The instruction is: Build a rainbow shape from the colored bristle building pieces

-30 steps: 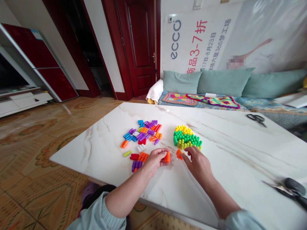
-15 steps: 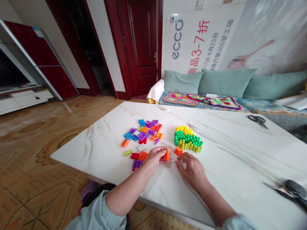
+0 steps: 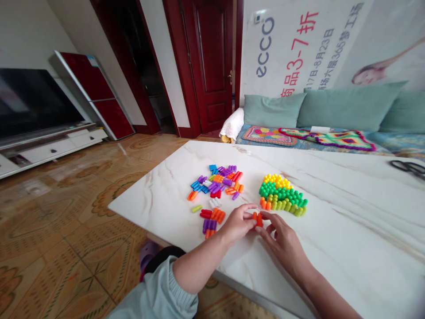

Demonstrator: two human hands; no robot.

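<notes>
Close in front of me, my left hand (image 3: pixel 238 225) grips small orange bullet-shaped plastic pieces (image 3: pixel 258 219) between thumb and fingers. My right hand (image 3: pixel 283 239) meets them from the other side, its thumb and index fingertip closed on the same pieces. Just beyond stand upright rows of similar pieces: yellow ones (image 3: pixel 277 180) at the back, green ones (image 3: pixel 282 193) in the middle, yellow-green ones (image 3: pixel 289 207) in front. A few orange pieces (image 3: pixel 265 204) stand at the left end of the front row. My fingers partly hide the held pieces.
A loose pile of mixed pieces (image 3: pixel 217 182) lies left of the rows. Nearer me are white pieces (image 3: pixel 215 202), orange pieces (image 3: pixel 218 215) and purple pieces (image 3: pixel 209 226). Black-handled scissors (image 3: pixel 408 167) lie at the far right of the marble-patterned table (image 3: pixel 159 186).
My hands have come together on the orange pieces, which only my left hand held before. The orange pieces near my right hand now stand against the yellow-green row. The view has turned left.
</notes>
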